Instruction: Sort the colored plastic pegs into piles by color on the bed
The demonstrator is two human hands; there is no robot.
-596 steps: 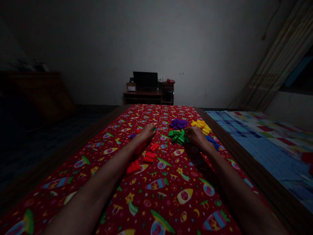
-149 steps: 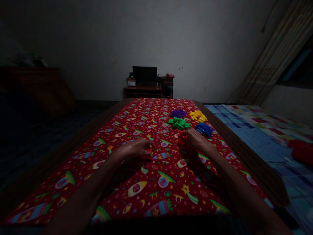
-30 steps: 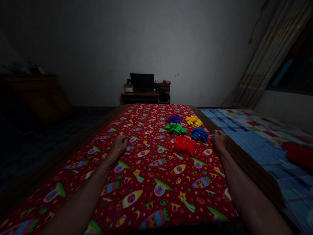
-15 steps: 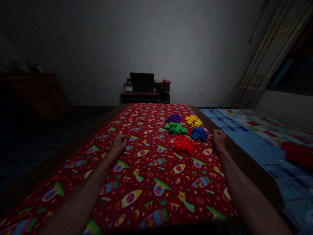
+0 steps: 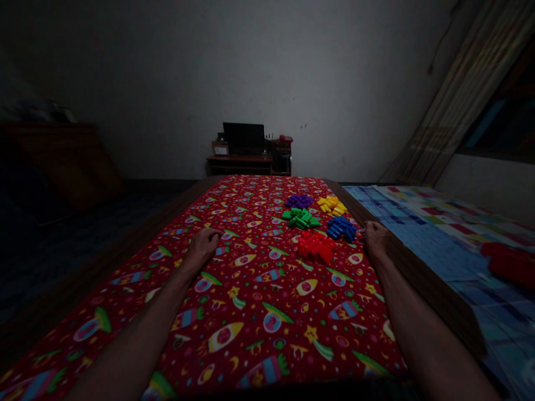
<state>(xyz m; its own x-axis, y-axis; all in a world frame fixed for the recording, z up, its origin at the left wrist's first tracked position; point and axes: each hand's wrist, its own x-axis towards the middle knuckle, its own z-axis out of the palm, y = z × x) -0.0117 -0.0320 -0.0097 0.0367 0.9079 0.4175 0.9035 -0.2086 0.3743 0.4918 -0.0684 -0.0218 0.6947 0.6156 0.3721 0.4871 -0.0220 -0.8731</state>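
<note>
Blocks (image 5: 316,247) — red — lie between both hands.

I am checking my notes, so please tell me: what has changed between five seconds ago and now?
The left hand let go of red plastic pieces and moved left; the right hand left the red plastic pile and moved right. The purple, yellow, green and blue plastic piles stayed in place on the red patterned cloth.
</note>
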